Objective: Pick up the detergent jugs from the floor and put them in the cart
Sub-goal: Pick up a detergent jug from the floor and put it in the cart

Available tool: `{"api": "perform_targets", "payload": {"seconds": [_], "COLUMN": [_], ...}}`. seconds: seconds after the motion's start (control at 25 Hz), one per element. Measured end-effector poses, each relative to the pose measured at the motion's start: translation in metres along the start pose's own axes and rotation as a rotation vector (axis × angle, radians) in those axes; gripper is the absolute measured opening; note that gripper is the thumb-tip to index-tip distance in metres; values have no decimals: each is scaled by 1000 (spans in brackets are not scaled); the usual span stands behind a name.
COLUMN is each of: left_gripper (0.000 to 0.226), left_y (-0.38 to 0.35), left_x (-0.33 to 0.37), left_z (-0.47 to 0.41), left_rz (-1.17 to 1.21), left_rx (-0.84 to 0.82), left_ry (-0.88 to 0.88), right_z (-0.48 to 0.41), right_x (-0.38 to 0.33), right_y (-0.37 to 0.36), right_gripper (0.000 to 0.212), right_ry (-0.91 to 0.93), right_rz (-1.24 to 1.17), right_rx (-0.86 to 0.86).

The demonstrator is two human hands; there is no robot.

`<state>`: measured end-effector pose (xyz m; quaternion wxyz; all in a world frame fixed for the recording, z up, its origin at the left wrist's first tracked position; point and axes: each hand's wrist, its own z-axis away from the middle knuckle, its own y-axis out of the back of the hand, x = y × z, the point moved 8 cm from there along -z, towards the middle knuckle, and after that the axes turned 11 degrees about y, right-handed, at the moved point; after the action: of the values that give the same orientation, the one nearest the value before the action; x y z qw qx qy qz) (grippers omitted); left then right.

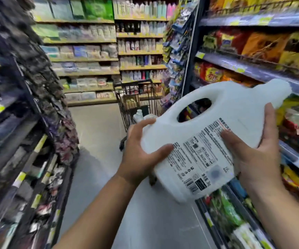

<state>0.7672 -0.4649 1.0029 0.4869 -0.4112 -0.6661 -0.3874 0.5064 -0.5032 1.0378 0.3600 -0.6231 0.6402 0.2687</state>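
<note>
A white detergent jug (215, 139) fills the centre right of the frame, held off the floor and tipped on its side, cap end toward the upper right and base toward the lower middle, printed label facing up. The left hand (141, 155) cups the side near the base, thumb lying over the label's edge; the right hand (256, 151) supports the far side, thumb on the label and fingers reaching up toward the neck. Each grip is closed on the jug. Nobody is using the handle hole; two hands spread along the body probably share the weight and keep a bulky load steady while it is carried.

The cart (138, 103) stands in the middle of the frame, further down the aisle, well apart from the jug. White bottle tops (139, 114) show inside its basket, likely jugs already loaded.

The grey floor (98, 133) between person and cart looks bare. Shelves (15, 123) press in on the left edge and snack racks (252, 69) on the right, so the way runs straight ahead. The basket's rim will need a lift over.
</note>
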Motion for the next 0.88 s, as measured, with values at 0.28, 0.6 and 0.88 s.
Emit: {"api": "perform_targets", "payload": {"seconds": [0.28,0.6,0.88], "left_gripper": [60,58,53], "left_y": [38,27,26], "left_x": [-61,-136,-203], "left_z": [-185,-354,-472], "left_rz": [-138,-198,-229], "left_rx": [36,146,169], "left_ry": [57,175,295], "right_z": [-113,-240,-307], "right_x": [144,316,434], "right_y": [-116,-203,-262], "right_gripper": [89,101,95], "right_ry": [-110,-239,-387], "right_rz": [-67,-188,-196], "right_rx": [21,-102,-134]}}
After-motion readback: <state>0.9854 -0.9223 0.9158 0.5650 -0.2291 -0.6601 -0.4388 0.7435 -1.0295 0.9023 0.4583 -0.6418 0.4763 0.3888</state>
